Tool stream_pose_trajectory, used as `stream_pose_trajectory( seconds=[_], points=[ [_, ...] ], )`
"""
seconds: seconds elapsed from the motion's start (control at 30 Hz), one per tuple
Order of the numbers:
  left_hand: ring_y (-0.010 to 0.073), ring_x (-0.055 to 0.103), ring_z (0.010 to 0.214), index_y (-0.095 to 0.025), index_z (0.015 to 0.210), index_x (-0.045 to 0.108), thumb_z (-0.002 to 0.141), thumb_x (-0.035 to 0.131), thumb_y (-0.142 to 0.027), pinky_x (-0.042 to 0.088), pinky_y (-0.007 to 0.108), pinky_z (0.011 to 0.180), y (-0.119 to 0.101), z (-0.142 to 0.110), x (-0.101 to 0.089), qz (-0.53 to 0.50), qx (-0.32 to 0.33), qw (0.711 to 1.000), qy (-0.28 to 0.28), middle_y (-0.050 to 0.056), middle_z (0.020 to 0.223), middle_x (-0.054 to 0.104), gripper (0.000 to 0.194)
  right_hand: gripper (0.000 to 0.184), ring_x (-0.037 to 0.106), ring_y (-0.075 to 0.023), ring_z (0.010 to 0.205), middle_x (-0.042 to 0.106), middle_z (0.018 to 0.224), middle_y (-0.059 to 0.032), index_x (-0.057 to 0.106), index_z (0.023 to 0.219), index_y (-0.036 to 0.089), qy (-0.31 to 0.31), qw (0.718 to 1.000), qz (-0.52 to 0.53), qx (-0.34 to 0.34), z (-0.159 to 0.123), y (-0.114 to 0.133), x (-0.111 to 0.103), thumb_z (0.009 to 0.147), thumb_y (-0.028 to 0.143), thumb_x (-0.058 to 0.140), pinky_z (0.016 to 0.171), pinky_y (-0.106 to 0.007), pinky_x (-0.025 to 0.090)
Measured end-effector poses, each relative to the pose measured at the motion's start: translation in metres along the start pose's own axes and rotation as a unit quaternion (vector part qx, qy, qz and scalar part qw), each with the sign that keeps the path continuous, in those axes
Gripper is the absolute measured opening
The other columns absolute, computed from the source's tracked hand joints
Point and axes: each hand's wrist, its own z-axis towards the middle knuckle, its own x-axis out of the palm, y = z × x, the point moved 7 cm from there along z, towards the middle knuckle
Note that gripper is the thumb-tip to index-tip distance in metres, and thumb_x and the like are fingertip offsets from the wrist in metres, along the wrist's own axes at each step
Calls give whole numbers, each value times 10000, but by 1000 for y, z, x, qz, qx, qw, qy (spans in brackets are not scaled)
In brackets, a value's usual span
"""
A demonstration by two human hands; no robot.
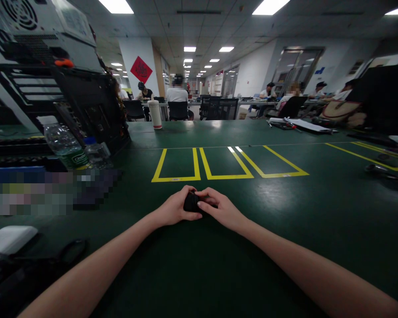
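Note:
A small black object [191,202] rests on the dark green table [285,212], just in front of me. My left hand [176,207] curls round its left side, fingers closed on it. From the other side my right hand [219,207] grips it too, fingers wrapped over its top and right edge. Most of the object is hidden by my fingers, so I cannot make out what it is. Beyond my hands lie three yellow taped boxes [223,163] on the table top.
At the left stand a plastic water bottle [64,145], a black rack with equipment [86,106] and a computer case [43,26]. A white tumbler [155,114] stands at the far edge. Papers and tools [301,125] lie far right. Several people sit at desks behind.

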Motion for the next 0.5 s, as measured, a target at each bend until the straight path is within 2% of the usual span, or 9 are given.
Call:
stream_pose_trajectory(
  seconds=[0.17, 0.37, 0.5],
  points=[
    [231, 502, 962, -204, 1136, 378, 658, 676, -341, 424, 370, 803, 2, 0, 1, 28, 8, 999, -24, 61, 1076, 487, 580, 238, 548, -166, 974, 527, 1039, -22, 491, 997, 209, -2, 999, 34, 4, 0, -2, 3, 767, 230, 551, 856, -359, 455],
    [241, 460, 956, -197, 1127, 387, 643, 681, -334, 425, 394, 801, 6, -5, 0, 57, -11, 996, -71, 69, 1029, 430, 583, 306, 543, -163, 967, 534, 1025, -33, 483, 1044, 202, -10, 1000, 3, -6, -1, 2, 0, 753, 228, 576, 883, -365, 439],
    [254, 426, 1029, -224, 1151, 357, 651, 682, -304, 392, 423, 859, 3, -8, -2, 52, 2, 994, -93, 73, 1098, 398, 602, 316, 520, -161, 993, 510, 1045, -28, 493, 1052, 216, -20, 999, -14, -37, 0, 3, -1, 749, 216, 582, 904, -362, 421]
  ],
)
